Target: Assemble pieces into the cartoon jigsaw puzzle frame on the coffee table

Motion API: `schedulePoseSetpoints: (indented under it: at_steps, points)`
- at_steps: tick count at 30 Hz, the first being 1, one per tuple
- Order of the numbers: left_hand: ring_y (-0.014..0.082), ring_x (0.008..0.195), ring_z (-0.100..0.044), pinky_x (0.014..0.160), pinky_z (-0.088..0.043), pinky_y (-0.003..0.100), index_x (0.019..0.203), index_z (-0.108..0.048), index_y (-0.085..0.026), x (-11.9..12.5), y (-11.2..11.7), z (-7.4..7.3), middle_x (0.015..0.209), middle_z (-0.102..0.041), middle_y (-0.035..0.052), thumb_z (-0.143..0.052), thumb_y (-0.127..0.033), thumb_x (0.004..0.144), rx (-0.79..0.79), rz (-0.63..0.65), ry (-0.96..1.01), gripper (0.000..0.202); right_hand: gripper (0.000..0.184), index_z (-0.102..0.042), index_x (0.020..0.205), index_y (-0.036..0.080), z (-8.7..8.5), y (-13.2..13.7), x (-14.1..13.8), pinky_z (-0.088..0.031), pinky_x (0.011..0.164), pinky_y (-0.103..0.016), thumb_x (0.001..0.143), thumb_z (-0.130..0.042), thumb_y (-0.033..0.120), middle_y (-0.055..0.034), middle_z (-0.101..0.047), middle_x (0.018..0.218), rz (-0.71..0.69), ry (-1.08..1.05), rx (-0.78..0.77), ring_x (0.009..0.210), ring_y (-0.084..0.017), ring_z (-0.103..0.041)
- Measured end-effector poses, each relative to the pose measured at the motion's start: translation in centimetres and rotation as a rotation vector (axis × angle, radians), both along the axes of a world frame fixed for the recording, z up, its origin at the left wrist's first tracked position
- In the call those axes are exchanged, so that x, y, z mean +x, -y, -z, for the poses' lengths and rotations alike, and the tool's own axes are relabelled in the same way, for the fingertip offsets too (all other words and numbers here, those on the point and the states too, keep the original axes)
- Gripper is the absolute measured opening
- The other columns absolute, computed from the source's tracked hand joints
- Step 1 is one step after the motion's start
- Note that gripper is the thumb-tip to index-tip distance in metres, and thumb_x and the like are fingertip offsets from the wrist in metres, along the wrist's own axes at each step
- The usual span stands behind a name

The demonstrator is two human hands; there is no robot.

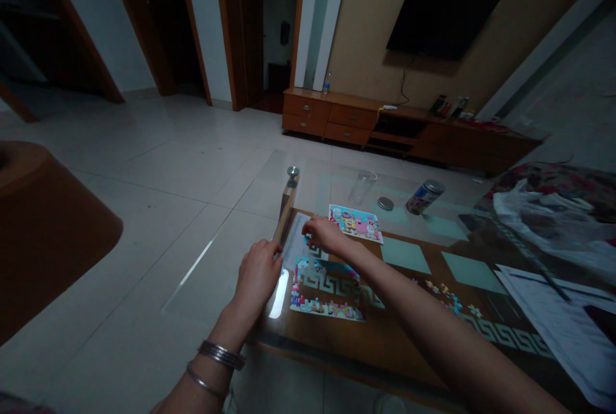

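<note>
Two metal bangles [220,355] circle the left wrist as both arms stretch out over a glass-topped worktop [409,343]. Nearest the body lies a part-built jigsaw puzzle [325,289], its long axis running side to side between the forearms. The left hand [257,276] is nearer the puzzle's left end, its fingers loosely curled beside a white paper sheet [293,244]. The right hand [327,234], its arm crossing from the right, curves over the puzzle's far edge with the fingers bent down. Neither hand is spread, and whether either pinches a piece cannot be told. Loose puzzle pieces [443,298] lie to the puzzle's right, past the right forearm. Beyond the hands sit a cartoon picture card [356,223], a clear plastic cup [362,186], a round lid [385,203] and a tipped-over tin can [424,197]. A crumpled plastic bag [539,208] lies at the right. Farther off, a wooden TV cabinet [332,115] stands beneath a wall-mounted television [443,19].
</note>
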State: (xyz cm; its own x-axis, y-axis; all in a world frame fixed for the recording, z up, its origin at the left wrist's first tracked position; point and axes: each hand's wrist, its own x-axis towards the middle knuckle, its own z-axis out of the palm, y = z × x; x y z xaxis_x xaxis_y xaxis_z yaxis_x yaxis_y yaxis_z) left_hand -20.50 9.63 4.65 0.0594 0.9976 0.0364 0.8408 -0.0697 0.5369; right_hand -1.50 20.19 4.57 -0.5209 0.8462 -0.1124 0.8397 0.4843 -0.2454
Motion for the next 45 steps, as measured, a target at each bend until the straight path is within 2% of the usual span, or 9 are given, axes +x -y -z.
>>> schedulePoseSetpoints:
  at_steps: [7, 13, 18, 24, 30, 32, 35, 38, 45]
  points:
    - [0.0215, 0.098, -0.056, 0.088, -0.042, 0.033, 0.094, -0.063, -0.016, 0.2, -0.1, 0.1, 0.098, -0.062, 0.0084, -0.049, -0.014, 0.083, -0.018, 0.018, -0.013, 0.018, 0.015, -0.07, 0.082, 0.016, 1.1, -0.3, -0.2, -0.039, 0.067, -0.026, 0.069, -0.07, 0.009, -0.0067, -0.067, 0.086, 0.007, -0.058, -0.007, 0.078, -0.018, -0.059]
    - [0.0214, 0.096, -0.056, 0.087, -0.041, 0.033, 0.092, -0.064, -0.016, 0.7, 0.0, 0.2, 0.096, -0.063, 0.0078, -0.049, -0.013, 0.082, 0.01, 0.043, -0.02, 0.018, 0.025, -0.067, 0.086, 0.015, 1.5, -0.2, 0.1, -0.035, 0.058, -0.022, 0.063, -0.074, 0.009, -0.0005, -0.064, 0.075, 0.042, -0.163, -0.076, 0.066, -0.012, -0.055]
    - [0.0214, 0.095, -0.056, 0.084, -0.042, 0.032, 0.092, -0.064, -0.017, 1.6, 0.5, 0.4, 0.094, -0.063, 0.0065, -0.051, -0.012, 0.081, 0.012, 0.074, -0.051, 0.018, 0.009, -0.065, 0.073, 0.013, 1.8, 0.5, 1.2, -0.035, 0.056, -0.022, 0.067, -0.072, 0.01, 0.0015, -0.06, 0.064, 0.1, -0.258, -0.133, 0.06, -0.011, -0.053]
    - [0.0209, 0.096, -0.056, 0.085, -0.042, 0.032, 0.09, -0.063, -0.017, 2.1, 0.7, 0.2, 0.094, -0.063, 0.0064, -0.052, -0.011, 0.08, 0.027, 0.112, -0.039, 0.016, 0.006, -0.066, 0.079, 0.014, 0.6, 1.9, 2.7, -0.041, 0.061, -0.022, 0.075, -0.064, 0.01, -0.0013, -0.065, 0.073, 0.117, -0.361, -0.173, 0.067, -0.012, -0.057]
    - [0.0203, 0.096, -0.055, 0.086, -0.042, 0.031, 0.089, -0.063, -0.018, 2.2, 0.6, 0.3, 0.095, -0.062, 0.0059, -0.051, -0.01, 0.081, 0.027, 0.123, -0.019, 0.016, 0.022, -0.067, 0.095, 0.017, 0.0, 3.2, 3.1, -0.044, 0.079, -0.026, 0.081, -0.054, 0.007, -0.0064, -0.068, 0.098, 0.024, -0.461, -0.185, 0.087, -0.015, -0.06]
    - [0.0202, 0.097, -0.055, 0.087, -0.042, 0.031, 0.089, -0.063, -0.018, 2.3, 0.6, 0.3, 0.095, -0.061, 0.006, -0.051, -0.01, 0.081, 0.029, 0.128, -0.018, 0.016, 0.022, -0.065, 0.097, 0.017, -0.1, 3.5, 3.1, -0.045, 0.073, -0.025, 0.08, -0.055, 0.007, -0.0063, -0.068, 0.094, 0.073, -0.435, -0.19, 0.082, -0.015, -0.059]
    - [0.0203, 0.097, -0.055, 0.087, -0.042, 0.032, 0.089, -0.062, -0.018, 2.3, 0.7, 0.2, 0.094, -0.061, 0.0062, -0.051, -0.011, 0.082, 0.032, 0.132, -0.022, 0.015, 0.012, -0.064, 0.088, 0.015, -0.5, 3.8, 3.0, -0.043, 0.062, -0.023, 0.078, -0.059, 0.009, -0.0039, -0.066, 0.081, 0.121, -0.389, -0.226, 0.071, -0.013, -0.057]
    - [0.0208, 0.097, -0.055, 0.086, -0.043, 0.033, 0.089, -0.062, -0.018, 2.4, 0.7, 0.1, 0.094, -0.061, 0.0062, -0.051, -0.011, 0.082, 0.038, 0.121, -0.005, 0.015, 0.011, -0.064, 0.083, 0.016, -1.0, 4.1, 2.8, -0.044, 0.064, -0.022, 0.08, -0.057, 0.008, -0.002, -0.066, 0.079, 0.063, -0.407, -0.273, 0.071, -0.012, -0.057]
    - [0.0209, 0.089, -0.056, 0.082, -0.043, 0.034, 0.083, -0.063, -0.017, 3.2, 0.2, 0.5, 0.088, -0.062, 0.0062, -0.052, -0.023, 0.085, 0.075, 0.12, 0.187, 0.012, 0.016, -0.063, 0.093, 0.016, -2.1, 5.1, 1.3, -0.045, 0.065, -0.022, 0.08, -0.057, 0.008, -0.0017, -0.065, 0.082, 0.035, -0.472, -0.259, 0.073, -0.012, -0.057]
